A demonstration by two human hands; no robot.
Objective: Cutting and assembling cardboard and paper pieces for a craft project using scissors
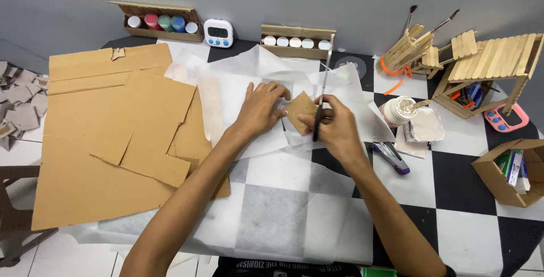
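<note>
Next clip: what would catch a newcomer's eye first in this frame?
At the centre, the right hand works scissors at a small cardboard piece, which the left hand steadies on white paper. Big cardboard sheets cover the table's left side. At the far right stands a little structure of craft sticks.

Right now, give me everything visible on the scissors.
The scissors stand nearly upright in the picture, long grey metal blades pointing away toward the wall, dark handles hidden in the right hand. The blades look close together; whether fully shut is unclear. They run along the right edge of a small brown cardboard piece, which the left hand steadies over white translucent paper.
</note>
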